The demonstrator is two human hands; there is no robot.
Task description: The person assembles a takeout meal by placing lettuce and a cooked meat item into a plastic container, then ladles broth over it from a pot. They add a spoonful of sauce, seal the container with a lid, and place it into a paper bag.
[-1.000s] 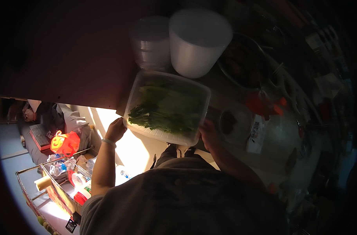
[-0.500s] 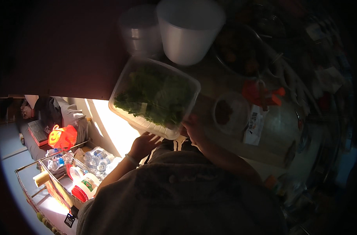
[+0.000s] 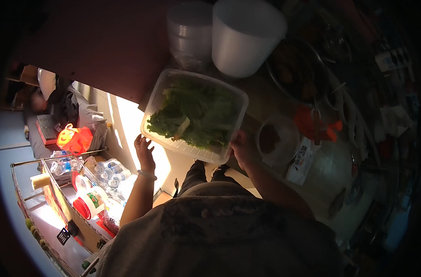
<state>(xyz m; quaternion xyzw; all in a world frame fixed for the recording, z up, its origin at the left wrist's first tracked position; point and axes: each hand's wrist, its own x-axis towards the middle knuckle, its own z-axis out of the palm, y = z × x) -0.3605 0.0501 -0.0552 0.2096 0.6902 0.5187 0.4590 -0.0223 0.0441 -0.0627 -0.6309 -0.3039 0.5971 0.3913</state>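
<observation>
A clear rectangular plastic container (image 3: 192, 147) filled with leafy green lettuce (image 3: 192, 111) is in front of my body, tilted a little. My right hand (image 3: 240, 147) grips its lower right corner, the fingers partly hidden by the wall. Just below the container's lower left corner is my left hand (image 3: 145, 153), its fingers spread and nothing in them. Whether a fingertip touches the corner, I cannot tell. A large white bucket (image 3: 245, 46) and a stack of clear round tubs (image 3: 189, 34) stand right behind the container.
To the right, the dim table holds a round clear tub (image 3: 277, 141) with dark contents, a red-orange bag (image 3: 328, 127) and a large dark bowl (image 3: 298, 69). At left, a wire rack (image 3: 44, 161) holds bottles and a white-and-red tub (image 3: 88, 203); an orange bag (image 3: 75, 138) lies beyond.
My left hand has moved from the container's lower edge out to its left corner, fingers spreading. The container, with my right hand on it, appears farther right in view, as does the background.
</observation>
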